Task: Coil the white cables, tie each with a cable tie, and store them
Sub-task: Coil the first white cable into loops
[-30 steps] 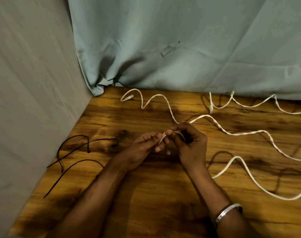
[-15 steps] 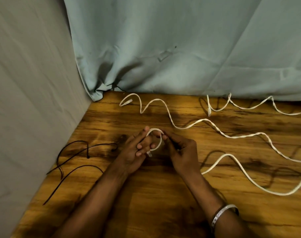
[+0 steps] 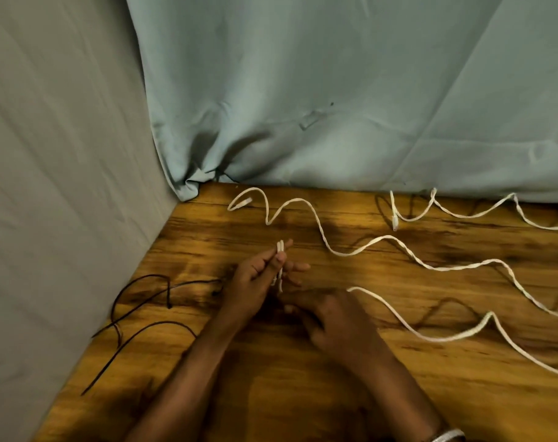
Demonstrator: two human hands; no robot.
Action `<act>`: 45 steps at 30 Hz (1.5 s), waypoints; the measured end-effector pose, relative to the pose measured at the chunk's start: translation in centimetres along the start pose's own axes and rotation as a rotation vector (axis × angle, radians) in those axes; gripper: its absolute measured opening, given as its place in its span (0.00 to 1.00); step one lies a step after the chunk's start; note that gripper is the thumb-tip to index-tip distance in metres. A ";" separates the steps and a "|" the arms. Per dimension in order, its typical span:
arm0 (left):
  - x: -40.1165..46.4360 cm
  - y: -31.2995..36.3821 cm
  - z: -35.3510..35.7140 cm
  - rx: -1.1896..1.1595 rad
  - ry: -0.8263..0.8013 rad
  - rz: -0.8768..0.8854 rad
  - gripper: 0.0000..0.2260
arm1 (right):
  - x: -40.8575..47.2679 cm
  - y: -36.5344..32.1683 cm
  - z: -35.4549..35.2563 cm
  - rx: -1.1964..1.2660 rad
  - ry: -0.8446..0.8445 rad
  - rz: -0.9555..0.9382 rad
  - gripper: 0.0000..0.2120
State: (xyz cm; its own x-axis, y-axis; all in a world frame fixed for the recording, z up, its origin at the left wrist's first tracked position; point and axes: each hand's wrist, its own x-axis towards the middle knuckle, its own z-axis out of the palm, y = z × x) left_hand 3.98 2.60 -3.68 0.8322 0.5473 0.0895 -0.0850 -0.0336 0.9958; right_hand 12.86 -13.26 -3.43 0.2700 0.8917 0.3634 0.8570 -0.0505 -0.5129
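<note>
Backdrop: pale blue curtain (image 3: 351, 90) hangs along the far edge of the table; a grey cloth (image 3: 54, 186) covers the wall on the left.
Table: dark-grained wood (image 3: 303, 393), lit unevenly, with shadows under the arms.
Left hand: the left hand (image 3: 258, 279) is raised just above the table, thumb and forefinger pinching a small folded bundle of white cable; the other fingers are spread loosely outward.
Bundle: the first loops of the cable (image 3: 280, 263) stand upright between the fingertips, a few strands side by side, with short ends hanging below the pinch.
Right hand: the right hand (image 3: 338, 320) is low and near the table, just right of the left hand, and blurred; whether its fingers hold the cable, I cannot tell.
Loose run: from beside the right hand the same cable trails right in waves and leaves the frame at the right edge.
Second cable: another white cable (image 3: 303, 205) snakes from a plug near the curtain across the table to the right.
Third cable: a third white length (image 3: 462, 213) lies along the curtain's foot, far right.
Ties: thin black ties (image 3: 143, 301) lie in a loose tangle on the table's left side, near the left forearm, untouched.
Wrist: a silver bracelet (image 3: 446, 437) shows at the bottom edge.
</note>
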 end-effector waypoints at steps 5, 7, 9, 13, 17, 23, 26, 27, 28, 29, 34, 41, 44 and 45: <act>-0.5 0.2 0.2 0.130 -0.096 0.021 0.14 | 0.1 0.4 -0.1 0.084 0.227 -0.009 0.13; -0.7 0.5 0.7 0.112 -0.176 -0.003 0.13 | 0.2 0.6 -0.3 0.106 0.310 -0.014 0.11; -0.9 0.6 1.1 0.047 -0.259 -0.040 0.11 | 0.3 1.0 -0.9 0.139 0.415 -0.032 0.08; -1.2 0.3 1.5 -0.169 -0.341 -0.129 0.13 | 0.6 2.1 -1.7 0.349 0.507 0.053 0.04; -1.2 0.3 1.5 -0.356 -0.391 -0.226 0.13 | 0.9 2.2 -1.5 0.505 0.535 0.170 0.08; -0.9 0.8 1.2 -0.522 -0.352 -0.297 0.13 | 1.3 2.2 -0.1 0.775 0.532 0.285 0.03; -0.3 0.6 1.1 -0.587 -0.264 -0.272 0.12 | 1.6 2.5 0.6 0.795 0.508 0.292 0.09; -0.2 0.4 1.1 -0.595 -0.249 -0.259 0.12 | 1.8 2.7 0.7 0.774 0.504 0.277 0.10; -0.1 0.2 1.0 -0.609 -0.238 -0.253 0.12 | 2.0 2.9 0.9 0.746 0.499 0.260 0.11; -0.1 0.0 0.9 -0.624 -0.232 -0.251 0.12 | 2.3 3.1 1.0 0.711 0.499 0.244 0.12; 0.3 0.2 0.4 -0.649 -0.211 -0.277 0.13 | 3.3 3.5 1.9 0.445 0.541 0.107 0.04; -0.1 1.4 0.6 -0.675 -0.253 -0.301 0.11 | 3.3 3.7 2.0 0.249 0.567 0.099 0.09; -0.7 1.9 0.4 -0.648 -0.302 -0.275 0.13 | 3.2 3.1 1.9 0.266 0.554 0.084 0.05; -0.9 2.0 0.3 -0.631 -0.306 -0.270 0.14 | 3.2 2.9 1.8 0.283 0.543 0.082 0.03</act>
State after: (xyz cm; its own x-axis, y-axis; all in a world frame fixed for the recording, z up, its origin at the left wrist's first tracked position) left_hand 3.26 1.77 -1.77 0.9759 0.2088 -0.0636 -0.0778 0.6048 0.7926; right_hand 15.37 -9.76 -5.19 0.5785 0.5301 0.6199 0.6945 0.0784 -0.7152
